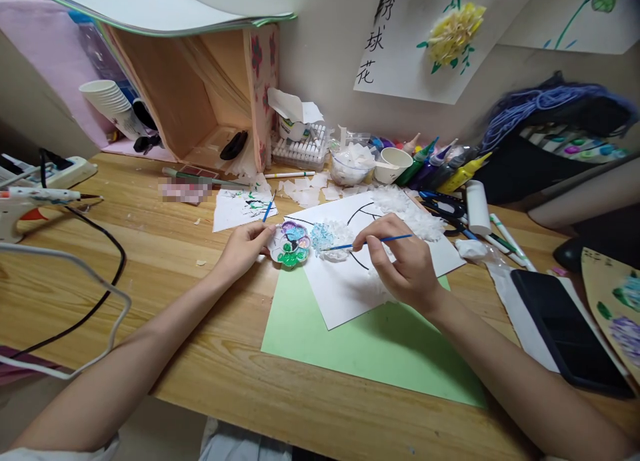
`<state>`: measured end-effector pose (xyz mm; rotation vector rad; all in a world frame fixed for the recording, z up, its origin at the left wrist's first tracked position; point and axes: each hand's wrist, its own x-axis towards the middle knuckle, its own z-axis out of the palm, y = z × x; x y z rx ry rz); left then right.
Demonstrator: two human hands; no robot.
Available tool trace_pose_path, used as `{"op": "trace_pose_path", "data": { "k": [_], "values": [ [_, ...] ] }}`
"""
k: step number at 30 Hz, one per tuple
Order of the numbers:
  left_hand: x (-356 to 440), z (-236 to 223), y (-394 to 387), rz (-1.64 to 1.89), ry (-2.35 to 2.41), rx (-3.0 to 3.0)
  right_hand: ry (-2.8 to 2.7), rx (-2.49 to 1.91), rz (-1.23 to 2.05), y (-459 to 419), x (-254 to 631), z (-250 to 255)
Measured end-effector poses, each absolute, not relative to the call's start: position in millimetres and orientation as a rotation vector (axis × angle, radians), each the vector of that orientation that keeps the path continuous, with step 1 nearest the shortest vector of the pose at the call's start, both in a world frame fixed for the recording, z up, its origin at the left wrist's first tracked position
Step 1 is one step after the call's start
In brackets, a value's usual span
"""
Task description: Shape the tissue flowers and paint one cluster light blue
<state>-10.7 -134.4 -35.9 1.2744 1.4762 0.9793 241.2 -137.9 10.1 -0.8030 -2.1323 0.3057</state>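
My left hand [249,247] pinches the rim of a flower-shaped paint palette [290,245] with green, purple and blue paint in its wells. In my right hand [400,257] is a thin blue paintbrush [387,239], its tip pointing left at a raised paper flower. That flower has a light blue part [322,236] and a white part [343,234]. It sits on a white sheet [327,294] with black drawn lines, partly covered by my right hand. Beneath the sheet lies green paper [300,327]. More white ruffled paper clusters [400,204] lie at the sheet's far side.
A paint-marked paper [240,211] with another brush [269,207] lies behind the palette. Paint bottles [463,174], a paper cup [394,164] and scissors [445,209] stand or lie at the back. A phone [565,327] is at right, a glue gun [35,201] with cords at left.
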Motion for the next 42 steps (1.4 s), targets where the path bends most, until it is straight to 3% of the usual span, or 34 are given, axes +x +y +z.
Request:
{"op": "trace_pose_path", "data": {
  "k": [42],
  "values": [
    [-9.8,-36.7,-134.4,0.987,1.471,1.268,-2.09,-0.753,0.286,-137.4,241.5,11.6]
  ]
}}
